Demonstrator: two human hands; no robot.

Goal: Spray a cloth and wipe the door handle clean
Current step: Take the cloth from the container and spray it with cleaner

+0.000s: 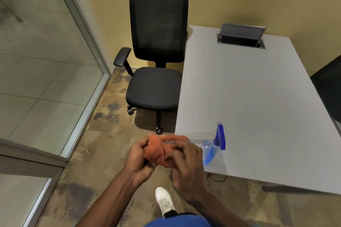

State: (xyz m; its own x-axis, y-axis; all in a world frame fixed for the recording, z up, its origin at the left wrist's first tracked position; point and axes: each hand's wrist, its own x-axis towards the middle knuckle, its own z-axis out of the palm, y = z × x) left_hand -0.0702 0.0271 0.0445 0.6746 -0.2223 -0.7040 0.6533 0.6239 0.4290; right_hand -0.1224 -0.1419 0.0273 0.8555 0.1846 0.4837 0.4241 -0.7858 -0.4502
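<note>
A bunched orange cloth (156, 150) is held between both hands in front of me, above the floor. My left hand (139, 158) grips its left side and my right hand (186, 164) pinches its right side. A clear spray bottle (212, 151) with blue liquid and a blue trigger head stands near the front left corner of the grey table (258, 97), just right of my right hand. No door handle is in view.
A black mesh office chair (156, 79) stands beside the table's left edge. A glass partition with a metal frame (88, 101) runs along the left. A cable hatch (241, 37) is open at the table's far end. My white shoe (164, 201) is on the carpet.
</note>
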